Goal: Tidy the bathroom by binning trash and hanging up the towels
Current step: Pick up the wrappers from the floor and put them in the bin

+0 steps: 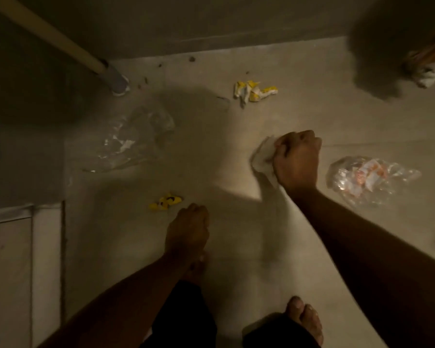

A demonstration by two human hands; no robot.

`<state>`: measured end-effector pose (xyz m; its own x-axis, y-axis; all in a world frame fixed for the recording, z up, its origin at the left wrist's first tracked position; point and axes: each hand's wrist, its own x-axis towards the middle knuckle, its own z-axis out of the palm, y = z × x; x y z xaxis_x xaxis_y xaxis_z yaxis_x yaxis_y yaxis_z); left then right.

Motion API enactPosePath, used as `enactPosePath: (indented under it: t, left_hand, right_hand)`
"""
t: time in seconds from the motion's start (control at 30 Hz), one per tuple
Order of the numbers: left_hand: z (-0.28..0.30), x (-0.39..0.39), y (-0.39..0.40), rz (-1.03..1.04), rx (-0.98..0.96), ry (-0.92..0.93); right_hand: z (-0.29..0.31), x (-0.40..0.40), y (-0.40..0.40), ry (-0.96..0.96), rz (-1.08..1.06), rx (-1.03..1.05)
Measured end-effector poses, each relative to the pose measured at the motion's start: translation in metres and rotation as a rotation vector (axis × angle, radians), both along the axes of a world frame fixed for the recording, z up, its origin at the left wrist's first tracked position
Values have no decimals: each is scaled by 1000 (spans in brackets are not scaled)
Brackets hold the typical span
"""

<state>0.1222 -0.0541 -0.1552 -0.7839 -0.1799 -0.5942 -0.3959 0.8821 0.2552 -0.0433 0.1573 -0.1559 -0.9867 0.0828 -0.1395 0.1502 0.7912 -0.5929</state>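
Floor: dim, pale tiled bathroom floor (236,247) fills the frame, litter scattered across it.
Right hand: right hand (296,159) at centre right, grip clenched tight on a crumpled white tissue (261,156) that bulges out on its left side.
Left hand: left hand (186,229) at lower centre, fingers curled under; cannot tell if its grip holds anything.
Yellow scrap: small yellow wrapper (165,202) just up-left of the left hand.
Yellow-white wrapper: crumpled wrapper (254,91) at upper centre.
Clear plastic: one clear bag (136,139) at centre left; another plastic bag (369,179), orange-printed, right of the right hand.
Pipe: pale pipe (48,33) slants down from upper left.
Feet: bare feet (307,320) at bottom.
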Motion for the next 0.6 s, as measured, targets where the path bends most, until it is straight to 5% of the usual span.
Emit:
enactPosePath:
  t: [0.2, 0.33, 0.5, 0.6]
  left_hand:
    - [-5, -13, -37, 502, -236, 174]
    - [-19, -9, -45, 539, -229, 178]
    - [-39, -13, -46, 556, -38, 3]
    - [-44, -11, -41, 564, -65, -44]
  right_hand:
    - [-28, -1, 8, -314, 195, 366]
    - [-36, 27, 15, -511, 300, 497]
    - [-31, 55, 9, -450, 433, 561]
    - [-37, 77, 7, -475, 396, 428]
